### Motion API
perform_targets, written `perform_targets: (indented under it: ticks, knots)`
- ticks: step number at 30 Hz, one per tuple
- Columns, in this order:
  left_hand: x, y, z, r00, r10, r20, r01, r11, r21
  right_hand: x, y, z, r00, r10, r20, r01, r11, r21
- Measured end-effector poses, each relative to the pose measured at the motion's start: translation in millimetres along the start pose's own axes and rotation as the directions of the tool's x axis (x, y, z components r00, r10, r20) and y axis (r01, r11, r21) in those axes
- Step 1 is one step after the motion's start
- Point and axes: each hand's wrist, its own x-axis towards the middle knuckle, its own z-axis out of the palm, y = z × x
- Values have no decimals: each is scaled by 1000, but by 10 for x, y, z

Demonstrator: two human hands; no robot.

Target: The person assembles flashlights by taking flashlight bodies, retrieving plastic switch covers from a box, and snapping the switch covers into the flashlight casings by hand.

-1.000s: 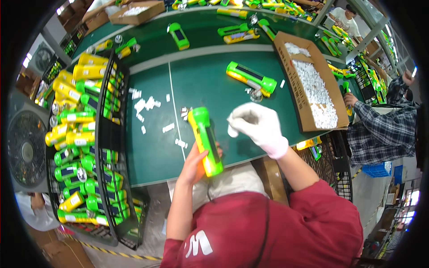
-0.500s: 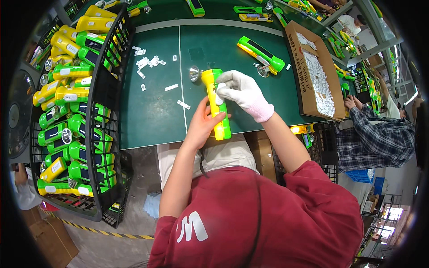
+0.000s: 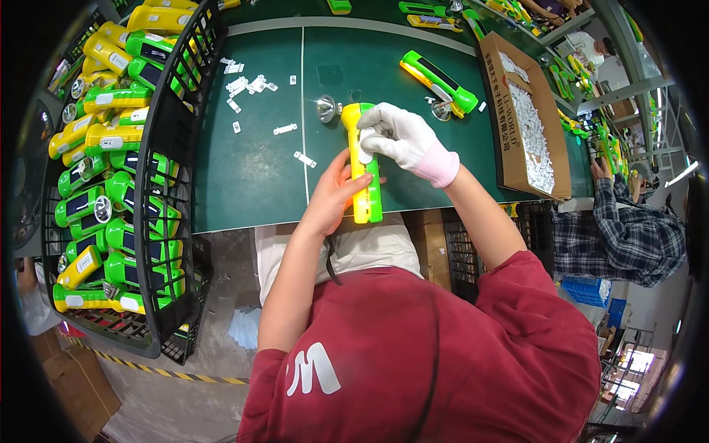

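Observation:
A yellow and green flashlight stands lengthwise over the near edge of the green table. Bare, my left hand is wrapped round its body from the left. My right hand, in a white glove with a pink cuff, bends over the upper part, thumb and fingertips pinched at a small white piece on the flashlight's side. How firmly that piece sits is hidden by the glove. A silvery reflector hangs loose beside the flashlight's head.
Small white parts lie scattered at left. A black crate full of flashlights stands on the left. Another flashlight lies at far right, near a cardboard box of white pieces. A co-worker in a plaid shirt is beyond.
Both hands still grip the flashlight, the right glove pressing at the same white piece. The whole view has shifted slightly; the co-worker's arms have moved.

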Motion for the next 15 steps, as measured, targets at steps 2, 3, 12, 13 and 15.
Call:
perform_targets:
  ticks: [2,3,12,13,15]
  knots:
    - [5,20,17,1000,-3,-11,3,1000,13,2,-3,11,1000,2,11,-2,1000,-26]
    - [9,30,25,1000,-6,-19,7,1000,29,-6,2,36,1000,-1,-11,2,999,37]
    - [-7,4,1,999,0,-34,2,999,39,14,17,-47,995,-48,82,53,997,-61]
    - [-8,3,1,999,1,-36,1,999,39,13,-4,-53,993,-49,108,57,995,-79]
    - [-12,8,4,1000,-14,-18,14,1000,-2,18,-51,-63,989,-50,138,63,993,-95]
